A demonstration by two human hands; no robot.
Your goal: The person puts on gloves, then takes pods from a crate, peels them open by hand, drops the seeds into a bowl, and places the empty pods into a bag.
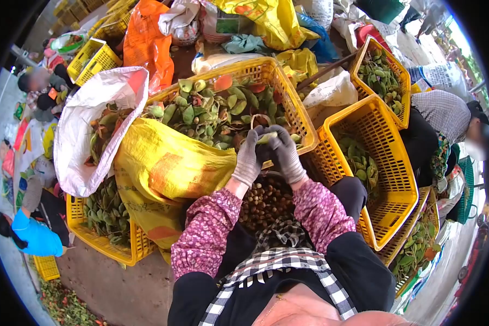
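A green pod (267,138) is held between the fingertips of the two gloved hands, near the front edge of the yellow crate (294,100). By the left hand (248,158) it is gripped at one side, and by the right hand (286,156) at the other; the fingers of both are bent and closed around it, although the exact place of each thumb cannot be told. The pod is probably shared by both hands so that it can be steadied by one and worked by the other.

Directly below, many round brown seeds (265,202) are gathered close to the body, perhaps so that only a short drop is needed from the fingers. The crate is set in front, with its pile of pods (201,111) within easy reach. A second crate (388,149) is stood at the right side, with some pods at its bottom, and a yellow sack (174,157) is laid over the left part of the first one.

Both forearms, covered by floral sleeves (207,231), are stretched forward and brought together towards the middle. The wrists are raised above the seeds, and the backs of the gloves are turned upwards.
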